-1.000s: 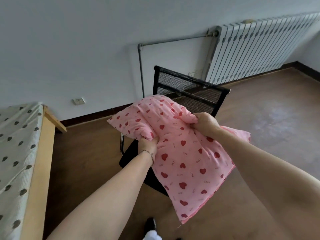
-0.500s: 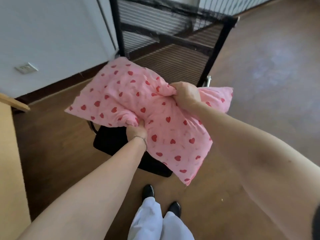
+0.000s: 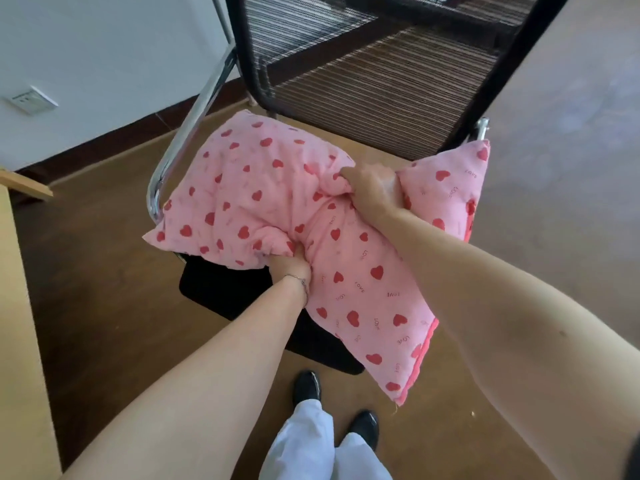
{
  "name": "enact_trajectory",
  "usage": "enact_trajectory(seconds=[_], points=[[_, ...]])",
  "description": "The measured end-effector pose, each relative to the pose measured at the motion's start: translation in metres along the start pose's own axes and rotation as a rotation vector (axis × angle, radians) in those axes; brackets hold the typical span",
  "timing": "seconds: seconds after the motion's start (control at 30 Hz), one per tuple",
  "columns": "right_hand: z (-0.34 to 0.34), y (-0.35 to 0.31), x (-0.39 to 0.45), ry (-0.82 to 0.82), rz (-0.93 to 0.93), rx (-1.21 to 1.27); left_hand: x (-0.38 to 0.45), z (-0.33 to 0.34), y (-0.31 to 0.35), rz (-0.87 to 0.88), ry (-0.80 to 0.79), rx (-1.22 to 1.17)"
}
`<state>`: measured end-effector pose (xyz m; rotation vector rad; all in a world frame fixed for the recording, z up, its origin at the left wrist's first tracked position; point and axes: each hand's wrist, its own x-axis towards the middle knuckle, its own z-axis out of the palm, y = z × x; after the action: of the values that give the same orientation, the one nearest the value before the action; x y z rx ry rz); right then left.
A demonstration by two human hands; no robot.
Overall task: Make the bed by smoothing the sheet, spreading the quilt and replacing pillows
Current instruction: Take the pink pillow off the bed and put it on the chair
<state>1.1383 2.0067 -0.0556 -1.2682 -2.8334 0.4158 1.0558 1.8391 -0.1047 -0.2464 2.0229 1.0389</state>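
A pink pillow printed with red hearts lies across the seat of a black mesh chair, its lower right corner hanging off the front of the seat. My left hand grips the pillow's near edge, fingers dug into the fabric. My right hand clutches a bunched fold in the pillow's upper middle. Most of the bed is out of view; only its wooden side rail shows along the left edge.
The chair has a chrome armrest on the left and a black seat under the pillow. My black shoes and white trousers stand on the brown floor just before it. A white wall with a socket is at upper left.
The pillow has come down from mid-air onto the chair seat with both hands still gripping it. My view has tilted downward and closer to the chair.
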Motion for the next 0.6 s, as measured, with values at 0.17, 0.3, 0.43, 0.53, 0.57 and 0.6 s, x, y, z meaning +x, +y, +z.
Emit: enact_trajectory(seconds=[0.17, 0.3, 0.43, 0.53, 0.57, 0.6], points=[[0.021, 0.003, 0.004, -0.009, 0.042, -0.099, 0.009, -0.002, 0.001, -0.007, -0.128, 0.087], [0.0, -0.013, 0.001, -0.148, 0.142, -0.134, -0.006, -0.018, 0.017, -0.061, -0.161, 0.12], [-0.048, -0.035, -0.024, -0.103, 0.179, -0.03, -0.046, -0.047, 0.056, -0.042, -0.099, 0.077], [-0.095, -0.058, -0.048, -0.071, 0.129, 0.022, -0.084, -0.077, 0.09, -0.014, -0.065, 0.0], [-0.111, -0.067, -0.056, -0.053, 0.114, 0.04, -0.097, -0.087, 0.1, 0.022, -0.067, -0.019], [-0.128, -0.079, -0.064, -0.037, 0.092, 0.053, -0.115, -0.102, 0.11, 0.056, -0.063, -0.037]])
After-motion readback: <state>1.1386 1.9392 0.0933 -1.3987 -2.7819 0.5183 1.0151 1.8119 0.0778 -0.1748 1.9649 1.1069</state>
